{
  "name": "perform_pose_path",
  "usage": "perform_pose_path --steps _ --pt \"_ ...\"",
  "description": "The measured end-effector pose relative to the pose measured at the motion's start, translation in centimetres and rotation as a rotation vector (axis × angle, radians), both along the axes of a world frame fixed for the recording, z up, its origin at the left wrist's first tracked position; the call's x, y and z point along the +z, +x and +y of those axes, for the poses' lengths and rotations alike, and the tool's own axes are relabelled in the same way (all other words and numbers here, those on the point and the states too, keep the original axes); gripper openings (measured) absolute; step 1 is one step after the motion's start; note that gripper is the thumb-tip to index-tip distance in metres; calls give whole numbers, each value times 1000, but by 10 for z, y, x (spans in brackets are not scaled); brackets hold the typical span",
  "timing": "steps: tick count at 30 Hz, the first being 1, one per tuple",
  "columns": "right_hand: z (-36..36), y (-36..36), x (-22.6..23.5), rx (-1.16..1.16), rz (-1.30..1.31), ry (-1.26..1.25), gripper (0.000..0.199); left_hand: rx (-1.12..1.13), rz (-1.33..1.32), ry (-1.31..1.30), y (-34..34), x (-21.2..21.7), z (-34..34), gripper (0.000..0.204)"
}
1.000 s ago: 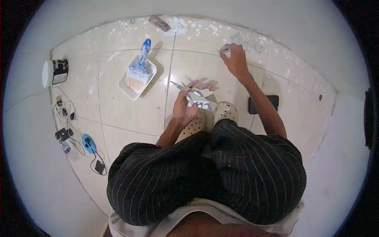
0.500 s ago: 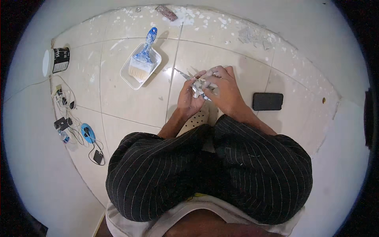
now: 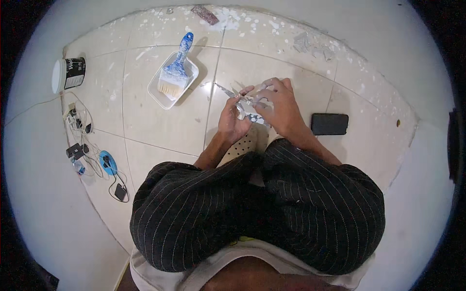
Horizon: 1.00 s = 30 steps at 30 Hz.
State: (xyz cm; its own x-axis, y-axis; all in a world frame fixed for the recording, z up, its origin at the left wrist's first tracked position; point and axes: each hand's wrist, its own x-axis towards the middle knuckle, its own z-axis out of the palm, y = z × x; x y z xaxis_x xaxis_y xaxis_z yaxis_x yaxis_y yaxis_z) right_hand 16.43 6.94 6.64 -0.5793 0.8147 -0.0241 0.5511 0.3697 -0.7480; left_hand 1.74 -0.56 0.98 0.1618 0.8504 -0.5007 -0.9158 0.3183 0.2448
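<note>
Fingers curled, my left hand [image 3: 234,119] cups pale, thin paint flakes [image 3: 241,109] over my feet. Close beside it, my right hand [image 3: 280,104] bends its thumb and fingertips together over the flakes, touching a small pale piece. Some grey-white fragments [image 3: 257,118] show below the right fingers; what supports them is hidden. A narrow grey pointed strip [image 3: 223,89] sticks out past the left fingertips, and I cannot make out what it belongs to.
A blue-handled paintbrush [image 3: 177,72] rests in a white tray [image 3: 167,105] ahead on the left. A black phone [image 3: 329,124] lies to the right. Cables [image 3: 90,116], chargers and a bucket [image 3: 73,74] line the left wall. Loose flakes [image 3: 310,46] and a worn block [image 3: 205,15] lie far off.
My right hand has lifted slightly away from the left palm, its fingers more bent, so more of the flakes show. My left hand stays almost where it was.
</note>
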Motion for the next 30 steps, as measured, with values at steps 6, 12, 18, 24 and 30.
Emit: perform_pose_path --steps 6,12,18,24,30 --pt "47 19 -37 -204 79 166 20 -28 -1 48 0 0 -2 57" --pt "112 27 -103 -236 -195 284 24 -10 29 21 1 4 -2 58" --pt "143 26 -109 -37 -316 330 31 19 46 68 -2 1 -6 56" --pt "151 32 -112 149 -404 398 32 7 27 59 -2 4 -6 55" --pt "153 38 -118 189 -355 497 22 3 45 14 0 6 -5 59"
